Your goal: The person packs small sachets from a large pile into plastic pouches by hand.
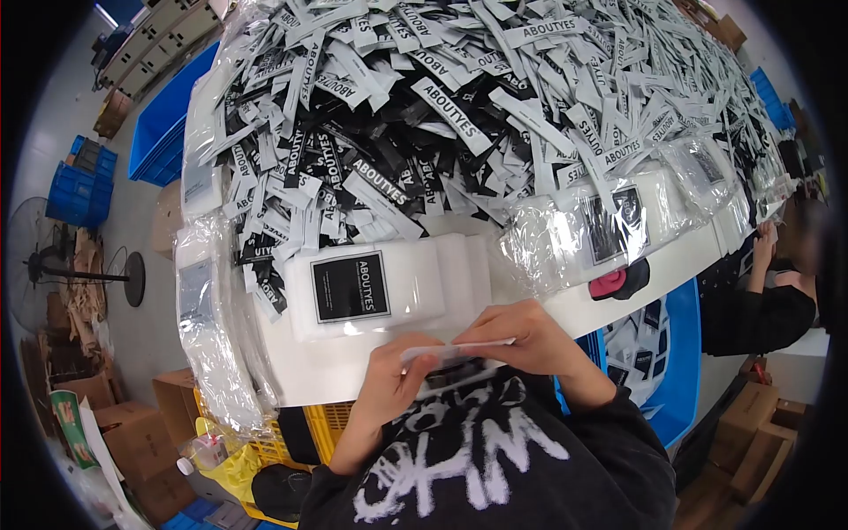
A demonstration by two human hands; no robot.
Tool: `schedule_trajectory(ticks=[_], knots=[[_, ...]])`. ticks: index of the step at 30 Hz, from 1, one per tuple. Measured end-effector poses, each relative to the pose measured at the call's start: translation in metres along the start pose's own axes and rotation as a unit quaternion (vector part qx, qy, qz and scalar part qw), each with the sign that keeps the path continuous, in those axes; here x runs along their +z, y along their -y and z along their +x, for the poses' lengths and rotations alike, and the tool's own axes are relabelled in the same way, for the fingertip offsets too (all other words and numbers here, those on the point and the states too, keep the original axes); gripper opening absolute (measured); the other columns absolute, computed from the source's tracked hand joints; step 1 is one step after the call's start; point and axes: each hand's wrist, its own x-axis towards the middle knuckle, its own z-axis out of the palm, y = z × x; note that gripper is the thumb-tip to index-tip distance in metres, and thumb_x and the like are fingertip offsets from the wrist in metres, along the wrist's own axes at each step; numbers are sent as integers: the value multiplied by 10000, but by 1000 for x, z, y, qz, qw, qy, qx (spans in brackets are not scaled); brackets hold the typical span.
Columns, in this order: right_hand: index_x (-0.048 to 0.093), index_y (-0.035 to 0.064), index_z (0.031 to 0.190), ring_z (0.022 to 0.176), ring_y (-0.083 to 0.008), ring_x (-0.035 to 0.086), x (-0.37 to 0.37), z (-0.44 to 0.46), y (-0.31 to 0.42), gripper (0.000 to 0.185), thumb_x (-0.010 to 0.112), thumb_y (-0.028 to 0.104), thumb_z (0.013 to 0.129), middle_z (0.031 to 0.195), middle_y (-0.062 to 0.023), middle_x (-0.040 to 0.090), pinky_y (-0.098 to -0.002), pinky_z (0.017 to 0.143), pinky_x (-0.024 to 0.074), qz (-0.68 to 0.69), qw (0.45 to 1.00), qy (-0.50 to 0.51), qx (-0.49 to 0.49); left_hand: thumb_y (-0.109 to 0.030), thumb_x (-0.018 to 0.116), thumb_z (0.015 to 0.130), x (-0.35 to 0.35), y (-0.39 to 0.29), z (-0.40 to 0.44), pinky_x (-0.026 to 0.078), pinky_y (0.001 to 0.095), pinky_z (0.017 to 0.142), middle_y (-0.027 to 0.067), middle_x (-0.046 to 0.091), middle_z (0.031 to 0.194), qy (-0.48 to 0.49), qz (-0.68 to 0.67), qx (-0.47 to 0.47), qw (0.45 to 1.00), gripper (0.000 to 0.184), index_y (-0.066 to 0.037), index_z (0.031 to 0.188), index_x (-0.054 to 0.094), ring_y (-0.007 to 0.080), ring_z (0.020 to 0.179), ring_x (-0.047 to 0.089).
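Close to my body, my left hand [389,375] and my right hand [527,340] pinch a thin plastic bag [455,353] between them. Its upper edge looks whitish and its lower part see-through; I cannot tell whether anything is inside. Just beyond my hands lies a stack of white plastic bags [411,278] with a black ABOUTYES label on top. Behind that stack rises a large heap of narrow black and white ABOUTYES sachets [450,115], spread over the white table [322,371].
Clear-wrapped bag packs [609,225] lie right, near a pink and black item [609,281]; more clear bags [208,327] line the left edge. A blue bin [680,371] holds packed bags. Another person's arm [760,261] shows at right. A fan [84,269] and cardboard boxes [132,437] stand left.
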Motion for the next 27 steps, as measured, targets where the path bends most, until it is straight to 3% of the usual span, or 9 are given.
schedule_trajectory(ticks=[3,5,10,12,14,18,21,25,27], knots=[[702,43,945,686,-257,645,-12,-5,0,167,671,49,781,805,-121,671,-310,623,501,-17,999,-39,-30,-83,549,897,13,-4,3,460,302,619,115,634,797,9,55,-28,998,122,2,914,635,259,688,591],[700,37,945,696,-263,647,-23,-12,-1,181,664,42,767,801,-117,672,-316,628,504,-47,996,-45,-59,-94,562,888,16,3,14,466,305,657,124,639,830,46,69,70,994,124,-2,924,637,271,727,601],[694,51,953,751,-294,651,-120,-74,55,227,694,169,759,902,-144,676,-336,665,504,-301,938,125,121,-139,642,824,-18,19,7,480,364,773,128,654,946,-48,112,8,993,184,-19,963,645,303,868,616],[678,47,989,767,-297,646,-123,-71,62,278,717,174,745,906,-145,672,-346,687,498,-372,925,52,55,-153,668,802,-22,25,9,471,382,816,132,639,1018,-77,141,13,987,227,-27,989,641,305,937,601],[651,3,1006,785,-308,637,-119,-46,59,314,720,130,727,906,-156,661,-347,728,491,-249,950,-100,161,-159,692,778,-14,32,12,452,391,867,137,614,1095,-83,180,51,979,287,-35,1029,631,307,1018,575],[577,-47,1068,795,-366,609,-136,25,-14,316,625,47,770,920,-203,637,-380,739,480,-486,799,-353,5,-127,724,740,14,34,28,401,393,968,145,557,1227,-73,301,119,943,417,-34,1125,594,318,1174,503],[556,-30,1096,795,-385,595,-137,35,-20,299,583,36,805,932,-220,623,-405,713,465,-479,796,-345,136,-119,738,725,4,45,19,377,401,1001,144,548,1252,-82,311,97,942,477,-24,1163,576,323,1219,477],[564,-34,1017,727,-371,593,-116,41,-4,197,537,14,828,857,-205,610,-400,651,463,-480,756,-444,-33,-131,716,750,-3,56,0,374,408,1002,139,546,1257,-90,299,84,946,468,-11,1176,566,306,1221,475],[572,-12,1001,691,-335,595,-84,53,8,187,539,9,818,835,-183,611,-365,630,466,-291,847,-445,-8,-131,701,766,-3,60,0,377,409,999,133,547,1256,-93,306,91,943,447,-8,1174,564,300,1216,479]])
